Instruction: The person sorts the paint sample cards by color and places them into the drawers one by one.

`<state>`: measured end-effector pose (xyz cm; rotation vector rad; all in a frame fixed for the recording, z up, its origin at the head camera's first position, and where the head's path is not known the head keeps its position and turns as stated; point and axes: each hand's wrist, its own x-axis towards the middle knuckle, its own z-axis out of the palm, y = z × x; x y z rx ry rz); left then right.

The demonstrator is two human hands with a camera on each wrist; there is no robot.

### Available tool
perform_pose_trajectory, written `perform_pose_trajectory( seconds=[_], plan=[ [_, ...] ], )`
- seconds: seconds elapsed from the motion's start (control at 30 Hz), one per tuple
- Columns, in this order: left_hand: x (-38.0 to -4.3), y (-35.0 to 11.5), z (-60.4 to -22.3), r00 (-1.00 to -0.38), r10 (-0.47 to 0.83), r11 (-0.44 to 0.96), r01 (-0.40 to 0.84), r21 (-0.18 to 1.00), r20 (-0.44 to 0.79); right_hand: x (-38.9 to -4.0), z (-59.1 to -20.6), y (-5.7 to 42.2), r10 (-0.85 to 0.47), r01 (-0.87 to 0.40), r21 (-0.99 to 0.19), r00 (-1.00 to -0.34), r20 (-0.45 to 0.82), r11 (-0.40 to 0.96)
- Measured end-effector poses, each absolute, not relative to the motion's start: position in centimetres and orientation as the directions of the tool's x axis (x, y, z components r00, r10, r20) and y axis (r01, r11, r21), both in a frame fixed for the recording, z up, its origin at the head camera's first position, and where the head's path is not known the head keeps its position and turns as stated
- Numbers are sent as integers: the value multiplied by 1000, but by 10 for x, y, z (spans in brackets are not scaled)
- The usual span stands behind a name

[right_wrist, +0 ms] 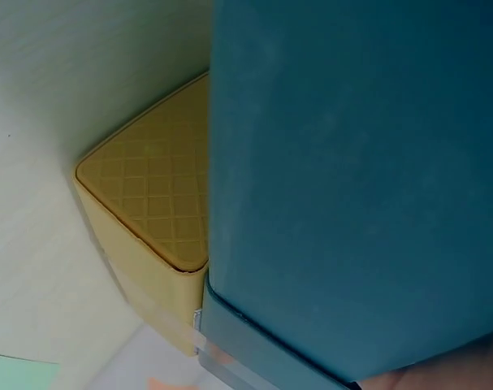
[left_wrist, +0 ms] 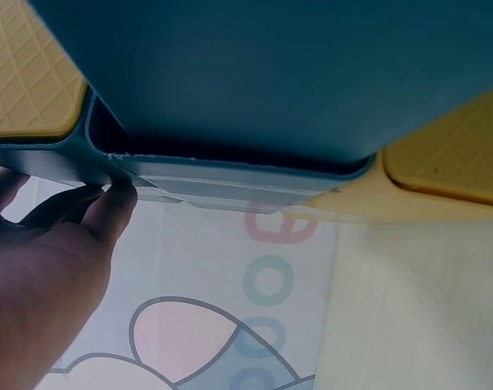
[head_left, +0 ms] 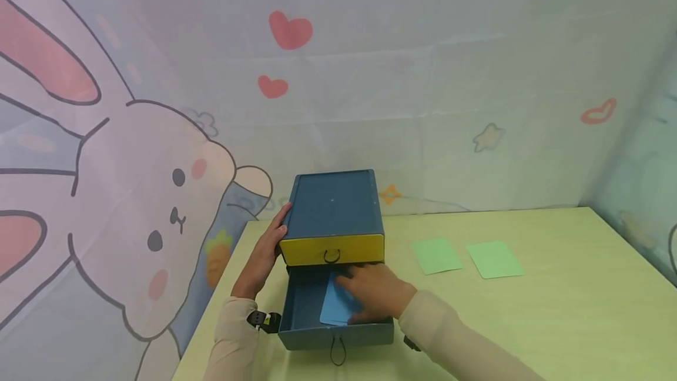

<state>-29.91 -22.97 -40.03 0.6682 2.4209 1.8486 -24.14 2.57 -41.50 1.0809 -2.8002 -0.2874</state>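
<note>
A small blue drawer cabinet has a yellow top drawer front with a dark loop pull. Below it, a blue drawer is pulled out toward me. A light-blue card lies in that drawer. My right hand reaches in over the card's right side, thumb and fingers spread apart; part of the card is hidden under it. My left hand rests along the cabinet's left side, its fingertips against the upper unit. In the left wrist view, fingers touch the blue casing.
Two light-green cards, a left one and a right one, lie on the pale table right of the cabinet. A printed cloth with a rabbit hangs behind. The drawer's loop pull hangs at its front.
</note>
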Motion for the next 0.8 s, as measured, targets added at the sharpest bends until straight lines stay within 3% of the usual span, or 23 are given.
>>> perform_pose_trajectory(
  seconds=[0.5, 0.63, 0.8],
  plan=[
    [-299, -228, -400, -909, 337, 213, 327, 921, 244, -233, -404, 32, -692, -681, 127, -703, 163, 721],
    [-298, -227, -400, -905, 344, 212, 334, 918, 250, -220, -393, 37, -715, -726, 70, -648, 264, 684],
    [-298, -226, -400, -906, 342, 212, 333, 919, 249, -202, -386, 43, -700, -815, -46, -524, 485, 578]
  ],
)
